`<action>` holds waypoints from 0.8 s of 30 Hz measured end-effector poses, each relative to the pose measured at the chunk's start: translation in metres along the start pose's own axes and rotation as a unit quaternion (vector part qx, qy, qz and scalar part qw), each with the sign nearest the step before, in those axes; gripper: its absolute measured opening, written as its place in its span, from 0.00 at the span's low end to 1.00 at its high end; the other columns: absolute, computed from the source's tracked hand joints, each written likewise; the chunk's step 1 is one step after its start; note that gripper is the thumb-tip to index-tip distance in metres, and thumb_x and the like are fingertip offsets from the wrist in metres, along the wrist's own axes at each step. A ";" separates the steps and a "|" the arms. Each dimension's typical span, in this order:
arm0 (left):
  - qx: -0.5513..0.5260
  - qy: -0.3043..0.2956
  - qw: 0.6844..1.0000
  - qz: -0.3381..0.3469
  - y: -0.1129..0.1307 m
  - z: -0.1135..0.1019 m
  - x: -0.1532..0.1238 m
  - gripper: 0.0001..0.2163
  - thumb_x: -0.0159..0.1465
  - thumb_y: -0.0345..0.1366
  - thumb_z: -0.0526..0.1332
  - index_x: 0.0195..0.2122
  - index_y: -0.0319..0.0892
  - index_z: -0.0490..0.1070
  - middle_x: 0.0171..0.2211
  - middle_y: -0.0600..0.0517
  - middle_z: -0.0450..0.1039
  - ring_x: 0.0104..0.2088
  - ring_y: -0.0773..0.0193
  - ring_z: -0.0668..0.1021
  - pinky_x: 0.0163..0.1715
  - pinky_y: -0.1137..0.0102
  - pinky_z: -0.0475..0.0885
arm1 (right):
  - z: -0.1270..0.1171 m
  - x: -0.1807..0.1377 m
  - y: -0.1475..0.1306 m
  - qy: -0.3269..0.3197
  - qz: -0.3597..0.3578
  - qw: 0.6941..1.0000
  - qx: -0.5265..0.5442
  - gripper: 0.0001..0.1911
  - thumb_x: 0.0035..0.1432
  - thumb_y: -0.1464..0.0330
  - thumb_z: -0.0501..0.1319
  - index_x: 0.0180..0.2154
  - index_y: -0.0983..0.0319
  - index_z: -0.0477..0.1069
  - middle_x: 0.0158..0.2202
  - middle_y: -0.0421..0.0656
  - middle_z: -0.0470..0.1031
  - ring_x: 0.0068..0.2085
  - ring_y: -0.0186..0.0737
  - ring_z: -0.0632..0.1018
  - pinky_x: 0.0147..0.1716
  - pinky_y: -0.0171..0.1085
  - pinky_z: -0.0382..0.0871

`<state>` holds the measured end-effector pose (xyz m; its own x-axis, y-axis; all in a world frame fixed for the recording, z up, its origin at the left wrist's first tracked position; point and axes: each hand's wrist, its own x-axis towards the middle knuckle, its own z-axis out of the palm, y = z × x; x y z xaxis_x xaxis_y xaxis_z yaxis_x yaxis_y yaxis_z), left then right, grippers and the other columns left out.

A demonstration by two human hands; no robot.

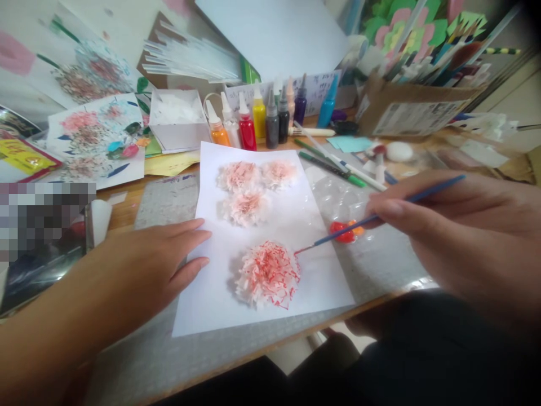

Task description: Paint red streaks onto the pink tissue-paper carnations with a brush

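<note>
My right hand (pixel 439 225) pinches a thin blue paintbrush (pixel 355 226). The brush's tip meets the right edge of a ruffled white flower (pixel 268 273) whose petals carry red paint along their edges. This flower sits low on a white sheet of paper (pixel 203 304), below three smaller flowers (pixel 247 206) with pale pink-orange centres. Stretched over the sheet's left edge, my left hand (pixel 169 256) has its fingers apart and holds nothing. Beneath the brush, a clear plastic palette (pixel 333 197) carries red paint (pixel 343 232) and a little orange paint.
Several paint bottles (pixel 247 127) stand in a row behind the paper, beside a white box (pixel 181 127). Green pens (pixel 333 168) lie to the right. A cardboard box (pixel 422 110) of brushes is at the back right. At left are a painted flower sheet (pixel 95 163) and a dark device (pixel 42 276).
</note>
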<state>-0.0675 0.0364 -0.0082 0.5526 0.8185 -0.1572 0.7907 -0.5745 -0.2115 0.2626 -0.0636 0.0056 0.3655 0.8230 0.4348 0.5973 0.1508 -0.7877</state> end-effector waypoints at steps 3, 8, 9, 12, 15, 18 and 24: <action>0.015 0.019 0.999 0.020 -0.002 0.003 -0.001 0.30 0.65 0.54 0.40 0.57 0.54 0.74 0.62 0.59 0.69 0.58 0.52 0.78 0.58 0.50 0.76 | 0.000 0.001 -0.003 -0.027 0.001 1.000 -0.001 0.08 0.53 0.55 0.71 0.32 0.49 0.80 0.28 0.30 0.81 0.27 0.31 0.76 0.29 0.37 0.65; 0.020 0.050 0.998 0.033 -0.006 0.007 -0.003 0.30 0.66 0.55 0.40 0.56 0.55 0.74 0.61 0.57 0.72 0.55 0.51 0.80 0.52 0.51 0.79 | -0.002 0.001 -0.002 0.008 -0.007 1.000 -0.025 0.09 0.54 0.54 0.71 0.31 0.50 0.79 0.28 0.31 0.81 0.28 0.32 0.76 0.29 0.37 0.64; 0.019 0.051 0.998 0.037 -0.007 0.007 -0.003 0.29 0.66 0.55 0.40 0.56 0.55 0.74 0.61 0.56 0.72 0.55 0.51 0.80 0.52 0.51 0.79 | -0.002 0.001 -0.001 0.007 -0.009 1.000 -0.019 0.08 0.54 0.54 0.71 0.32 0.50 0.80 0.28 0.31 0.81 0.28 0.32 0.76 0.29 0.37 0.65; 0.020 0.054 0.998 0.039 -0.008 0.007 -0.004 0.30 0.67 0.55 0.39 0.57 0.55 0.74 0.61 0.57 0.72 0.55 0.51 0.80 0.52 0.51 0.79 | -0.002 0.001 0.001 -0.030 -0.015 0.999 -0.003 0.08 0.54 0.54 0.71 0.32 0.49 0.80 0.28 0.30 0.81 0.27 0.31 0.78 0.27 0.35 0.67; 0.027 0.064 0.996 0.047 -0.008 0.007 -0.005 0.30 0.67 0.55 0.39 0.56 0.54 0.74 0.60 0.56 0.73 0.55 0.52 0.80 0.51 0.52 0.80 | -0.003 0.002 0.000 -0.074 -0.031 0.997 -0.016 0.05 0.55 0.57 0.70 0.31 0.48 0.79 0.27 0.28 0.81 0.27 0.28 0.78 0.26 0.30 0.68; 0.039 0.072 0.995 0.061 -0.010 0.009 -0.005 0.30 0.68 0.55 0.39 0.56 0.52 0.75 0.60 0.54 0.74 0.54 0.52 0.81 0.50 0.53 0.80 | -0.004 0.004 -0.003 -0.076 -0.045 0.996 -0.027 0.05 0.57 0.59 0.69 0.29 0.48 0.78 0.26 0.26 0.80 0.26 0.25 0.77 0.26 0.27 0.68; 0.050 0.081 0.993 0.065 -0.013 0.013 -0.005 0.30 0.69 0.55 0.39 0.58 0.52 0.73 0.60 0.53 0.74 0.54 0.53 0.80 0.53 0.55 0.78 | -0.006 0.008 -0.006 -0.100 -0.048 0.993 -0.033 0.07 0.58 0.59 0.68 0.28 0.50 0.78 0.25 0.31 0.79 0.26 0.31 0.78 0.27 0.31 0.71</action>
<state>-0.0833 0.0398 -0.0173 0.6896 0.7234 -0.0327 0.6849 -0.6663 -0.2949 0.2664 -0.0614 0.0165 0.1597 0.9003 0.4049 0.6709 0.2019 -0.7135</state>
